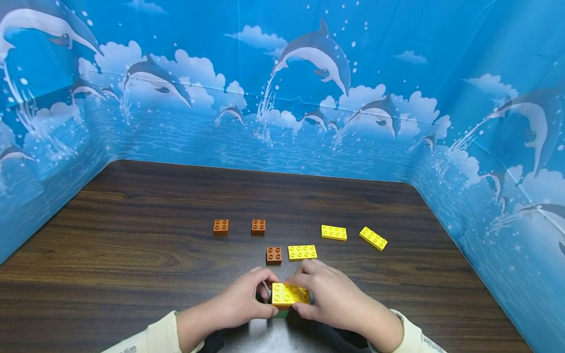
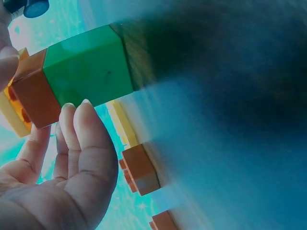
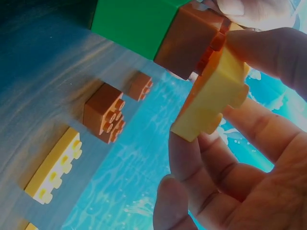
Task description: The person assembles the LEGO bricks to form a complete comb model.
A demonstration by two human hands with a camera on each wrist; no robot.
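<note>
In front of me stands a small stack with a green block [image 2: 88, 67] at the bottom and a brown brick [image 3: 188, 40] on it. My left hand [image 1: 240, 300] holds this stack from the left, thumb on the near side and fingers on the far side. A flat yellow brick [image 1: 287, 295] with studs up is pinched by my right hand [image 1: 328, 296] over the brown brick. Seen from the right wrist, the yellow brick sits at an angle to the brown one, whose studs show in the gap. The head view mostly hides the green block.
Three loose brown bricks lie beyond the hands, the nearest brown brick [image 1: 273, 255] just past the stack. Beside it is a flat yellow brick [image 1: 302, 252], with two more, a yellow brick [image 1: 334, 232] and an angled one, farther right. A dolphin-print curtain [image 1: 282, 122] borders the wooden table [image 1: 132, 245].
</note>
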